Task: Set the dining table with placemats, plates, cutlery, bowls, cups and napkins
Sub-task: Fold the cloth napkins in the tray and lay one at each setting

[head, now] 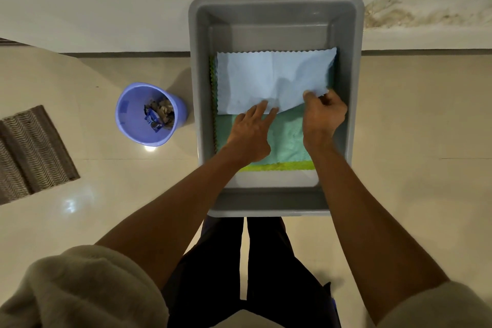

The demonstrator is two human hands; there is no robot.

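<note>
head view: the step in hand appears to be fetching cloth napkins or mats from the grey rectangular plastic tub (275,8) on the floor, where the right hand (323,117) pinches the 4 o'clock corner of the pale blue zigzag-edged cloth (266,77) and the left hand (250,136), fingers straight, rests on its near edge, the two hands just beside each other. the next move probably calls for peeling that top cloth off the teal cloth (287,138) and lime-green cloth (279,166) stacked beneath without dragging them. at 9 o'clock of the tub stand a violet plastic bin with scraps (127,114) and, farther out, a brown chevron mat (32,152); nothing visibly blocks the lift.
</note>
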